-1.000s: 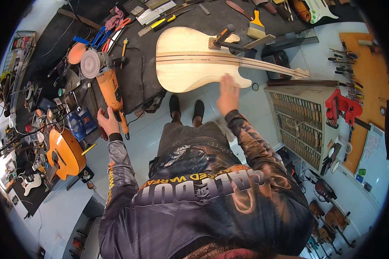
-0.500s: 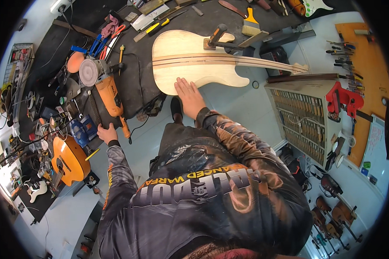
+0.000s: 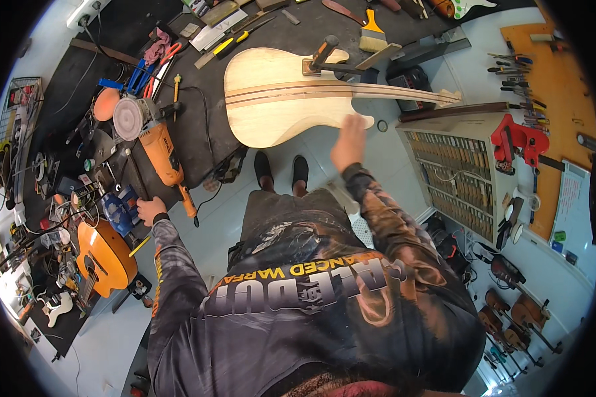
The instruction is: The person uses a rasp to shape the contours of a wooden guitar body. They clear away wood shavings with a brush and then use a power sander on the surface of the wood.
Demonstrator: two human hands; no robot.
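Note:
A pale wooden guitar body with dark centre stripes and a neck (image 3: pixel 265 116) lies on the dark workbench, overhanging its near edge. My right hand (image 3: pixel 349 145) is blurred by motion at the lower horn; its fingers look stretched out, and whether they touch the wood I cannot tell. By the bench's left edge my left hand (image 3: pixel 152 210) is closed round the near end of a long, dark rasp (image 3: pixel 136 173), beside a blue vise (image 3: pixel 119 208). A clamp (image 3: pixel 322 54) with a wooden pad presses on the body's far side.
An orange power sander (image 3: pixel 162 152) with a round disc and trailing cord lies left of the guitar. A yellow brush (image 3: pixel 373 33) and hand tools line the bench's back. An acoustic guitar (image 3: pixel 106 258) stands at left. A drawer cabinet (image 3: pixel 453 172) and red vise (image 3: pixel 522 142) are right.
My right hand has left the lower edge of the guitar body and moved right to its horn. My left hand stays at the rasp's near end. The view has shifted slightly.

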